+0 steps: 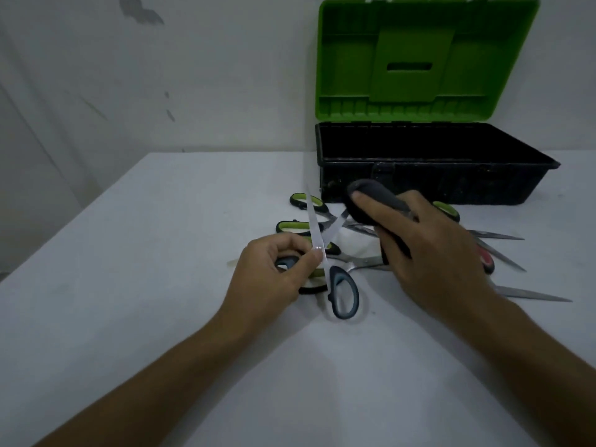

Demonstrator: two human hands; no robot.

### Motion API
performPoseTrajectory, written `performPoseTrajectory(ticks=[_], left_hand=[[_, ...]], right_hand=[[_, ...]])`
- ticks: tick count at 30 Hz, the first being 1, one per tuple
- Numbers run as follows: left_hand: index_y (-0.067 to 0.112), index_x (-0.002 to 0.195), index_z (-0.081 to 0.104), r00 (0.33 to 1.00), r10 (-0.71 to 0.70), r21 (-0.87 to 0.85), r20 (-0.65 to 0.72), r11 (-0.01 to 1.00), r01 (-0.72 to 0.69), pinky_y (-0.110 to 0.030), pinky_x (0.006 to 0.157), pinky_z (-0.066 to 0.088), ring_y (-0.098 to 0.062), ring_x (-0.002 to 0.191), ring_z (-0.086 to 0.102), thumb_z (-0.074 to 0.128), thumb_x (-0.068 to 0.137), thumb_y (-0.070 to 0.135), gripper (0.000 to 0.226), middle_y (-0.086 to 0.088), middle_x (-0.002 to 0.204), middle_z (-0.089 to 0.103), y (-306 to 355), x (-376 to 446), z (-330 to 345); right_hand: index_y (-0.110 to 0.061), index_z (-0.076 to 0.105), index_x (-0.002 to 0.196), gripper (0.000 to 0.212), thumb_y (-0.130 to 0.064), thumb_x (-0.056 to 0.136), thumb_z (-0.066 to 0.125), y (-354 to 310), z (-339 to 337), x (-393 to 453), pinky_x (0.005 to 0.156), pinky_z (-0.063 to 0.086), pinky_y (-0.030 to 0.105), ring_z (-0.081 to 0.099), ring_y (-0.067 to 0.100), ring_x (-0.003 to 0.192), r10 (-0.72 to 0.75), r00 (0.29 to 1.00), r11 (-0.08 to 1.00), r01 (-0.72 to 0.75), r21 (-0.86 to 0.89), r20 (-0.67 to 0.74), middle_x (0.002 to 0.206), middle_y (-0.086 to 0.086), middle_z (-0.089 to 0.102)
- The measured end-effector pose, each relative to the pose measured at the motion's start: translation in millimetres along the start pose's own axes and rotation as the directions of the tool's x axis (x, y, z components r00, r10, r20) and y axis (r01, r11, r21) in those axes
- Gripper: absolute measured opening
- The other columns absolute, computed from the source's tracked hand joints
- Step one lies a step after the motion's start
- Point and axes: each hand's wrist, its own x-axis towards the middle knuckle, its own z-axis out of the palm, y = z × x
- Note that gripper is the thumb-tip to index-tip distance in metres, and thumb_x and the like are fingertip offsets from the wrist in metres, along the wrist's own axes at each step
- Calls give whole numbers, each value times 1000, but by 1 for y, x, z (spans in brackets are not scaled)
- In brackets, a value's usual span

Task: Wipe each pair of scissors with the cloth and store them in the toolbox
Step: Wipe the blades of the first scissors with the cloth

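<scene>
Partly hidden scissors pile (354, 233) behind left hand (274, 272) gripping grey scissors (342, 288), right hand (429, 250) clutching cloth (377, 198).

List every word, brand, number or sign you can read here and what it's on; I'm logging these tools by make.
No text can be read anywhere in this view.
Toolbox lid: moulded shapes only, no lettering visible.
Scissors in the left hand: blades and handles show no readable mark.
Scissors on the table: too small and blurred to tell.
Cloth: plain.
</scene>
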Motion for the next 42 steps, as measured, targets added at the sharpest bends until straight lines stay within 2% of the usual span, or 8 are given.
performPoseTrajectory(ticks=[3, 9, 13, 16, 24, 30, 37, 42], left_hand=[[9, 82, 67, 999, 43, -10, -26, 999, -43, -14, 39, 36, -4, 41, 51, 70, 87, 14, 8, 7, 58, 62, 1, 1, -3], [7, 75, 72, 1000, -1, -49, -29, 999, 0, -15, 36, 32, -8, 31, 41, 72, 84, 10, 9, -6, 59, 67, 10, 2, -13], [7, 75, 74, 997, -76, -67, -28, 995, 74, -15, 37, 28, -12, 32, 34, 74, 82, 10, 8, -5, 57, 68, 8, 3, -12], [6, 74, 74, 999, -44, -46, -6, 998, 44, -17, 38, 30, -10, 32, 39, 74, 81, 6, 7, -8, 58, 69, 12, -1, -12], [6, 74, 76, 992, -117, -77, 56, 990, 121, -15, 35, 26, -9, 33, 33, 75, 79, 8, 6, -13, 59, 68, 26, -2, -22], [1, 78, 75, 997, -71, -28, 30, 997, 72, -15, 39, 32, -4, 34, 43, 71, 83, 2, 6, -8, 57, 67, 23, -5, -16], [-1, 80, 74, 998, -47, -19, 51, 999, 48, -10, 40, 37, -2, 36, 51, 72, 82, 4, 6, -3, 54, 66, 23, -11, -3], [7, 74, 70, 1000, 13, 26, 22, 1000, -13, -9, 41, 37, 1, 38, 50, 71, 85, 5, 11, 10, 48, 61, 19, -11, -2]], right_hand=[[-30, 50, 142, 46, -23, 96, 49, -8, 0, -6, 53, 35, 23, 48, 17, 69, -211, 973, 977, 208, 33, 92, 98, 6, 58], [-31, 41, 147, 50, -25, 98, 51, 11, -9, 2, 47, 39, 29, 40, 15, 65, 179, 984, 984, -179, -22, -21, 104, 4, 52], [-24, 51, 142, 48, -25, 94, 55, -13, -18, -1, 53, 21, 9, 35, 9, 63, -51, 999, 999, 50, -2, -7, 93, 3, 53], [-30, 48, 141, 59, -19, 87, 69, -35, -10, -1, 46, 31, 18, 36, 9, 61, -170, 976, 985, 170, 13, 132, 85, 4, 52], [-28, 50, 142, 49, -15, 95, 59, -5, -25, 7, 47, 29, 24, 35, 17, 62, 156, 986, 980, -161, -117, -51, 92, 8, 49], [-37, 51, 139, 43, -37, 97, 43, -33, -25, -2, 48, 24, 17, 41, 9, 62, -183, 969, 983, 183, 14, 166, 89, -1, 56], [-36, 40, 147, 45, -34, 102, 40, -9, -27, 5, 43, 27, 23, 33, 11, 59, 164, 985, 982, -158, -108, 56, 91, -2, 46], [-37, 41, 146, 49, -33, 97, 40, -29, -24, -6, 48, 29, 16, 40, 8, 65, -123, 971, 992, 115, 48, 207, 97, -3, 50]])
